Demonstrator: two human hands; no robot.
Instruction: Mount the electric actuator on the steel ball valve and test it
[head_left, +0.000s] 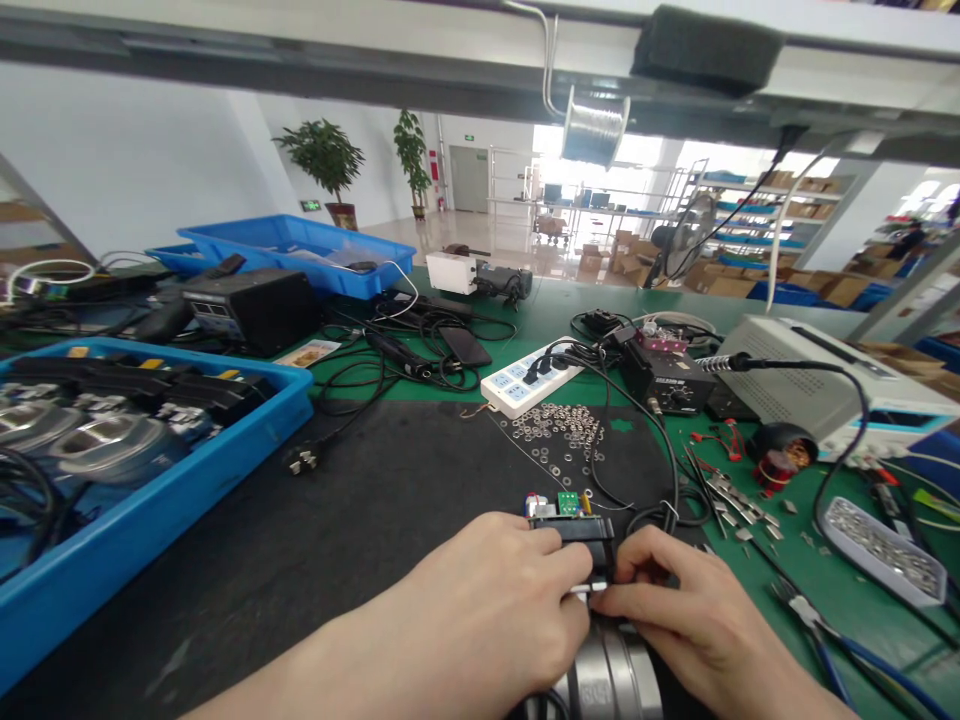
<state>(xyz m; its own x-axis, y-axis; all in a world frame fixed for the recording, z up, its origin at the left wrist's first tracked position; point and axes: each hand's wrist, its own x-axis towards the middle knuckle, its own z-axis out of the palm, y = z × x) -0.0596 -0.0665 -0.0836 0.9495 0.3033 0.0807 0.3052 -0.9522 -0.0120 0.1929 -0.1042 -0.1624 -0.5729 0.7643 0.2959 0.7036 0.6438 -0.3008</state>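
In front of me is a device with a silver metal housing (611, 675), a black plastic upper part (596, 540) and a small green circuit board (568, 503) at its far end. My left hand (502, 600) lies over the black part, its fingers curled around the device. From the right, my right hand (690, 610) meets it with thumb and finger pinched together. A small thin white piece (589, 588) shows between the fingertips of both hands; its kind is hard to make out. My left fingers hide part of the device.
A blue tray (292, 395) of similar devices stands left. Several metal rings (559, 430) lie ahead, near a white power strip (517, 385). A soldering iron (731, 363), a tray of small metal parts (885, 550) and pliers (806, 615) occupy the right side.
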